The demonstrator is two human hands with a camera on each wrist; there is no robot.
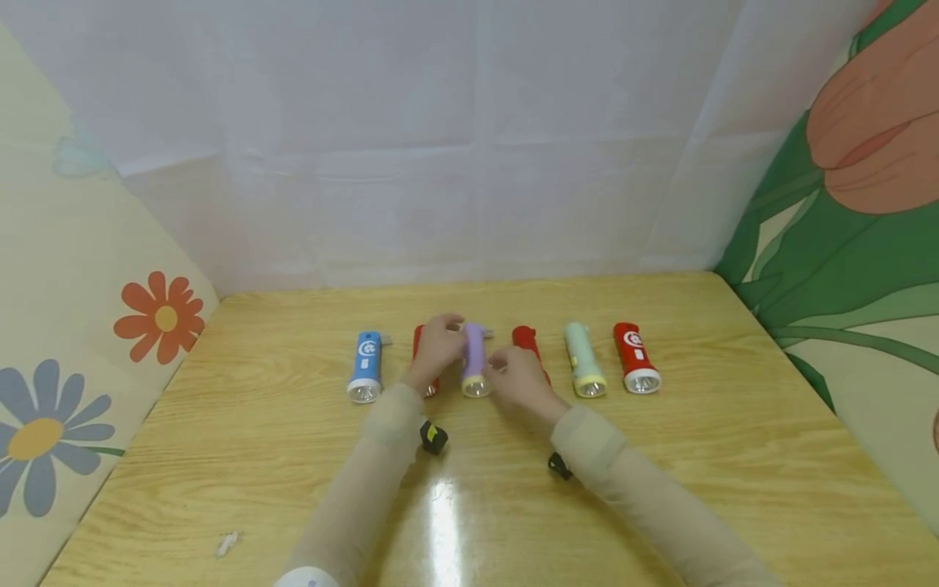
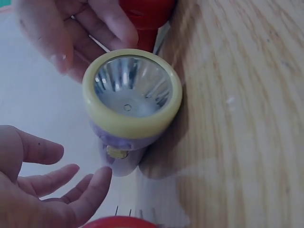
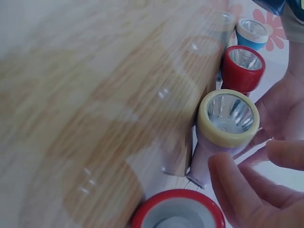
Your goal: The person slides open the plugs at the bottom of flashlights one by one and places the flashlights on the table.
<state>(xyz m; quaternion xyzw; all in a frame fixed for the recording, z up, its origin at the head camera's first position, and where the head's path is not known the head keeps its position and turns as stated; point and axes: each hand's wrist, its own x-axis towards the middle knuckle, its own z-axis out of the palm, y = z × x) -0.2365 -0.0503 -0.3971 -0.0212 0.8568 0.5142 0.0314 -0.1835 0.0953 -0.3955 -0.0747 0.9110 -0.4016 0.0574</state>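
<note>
A purple flashlight with a pale yellow head point(image 1: 475, 355) lies between my two hands, its lens facing me. My left hand point(image 1: 440, 346) is at its left side, over a red flashlight point(image 1: 419, 336) that it partly hides. In the left wrist view, the left hand's point(image 2: 57, 190) fingers are spread and loosely bent, one fingertip right by the purple body. My right hand point(image 1: 519, 377) is on the other side, covering part of a second red flashlight point(image 1: 525, 336). The right wrist view shows the right hand's point(image 3: 256, 190) relaxed fingers beside the purple flashlight's head point(image 3: 228, 142).
A blue flashlight point(image 1: 366, 367) lies at the row's left end. A mint green flashlight point(image 1: 583, 359) and a red one with a white head point(image 1: 637, 359) lie to the right. A small pale scrap point(image 1: 228, 543) sits on the wooden table point(image 1: 697, 489) at front left. A white sheet point(image 1: 469, 147) hangs behind.
</note>
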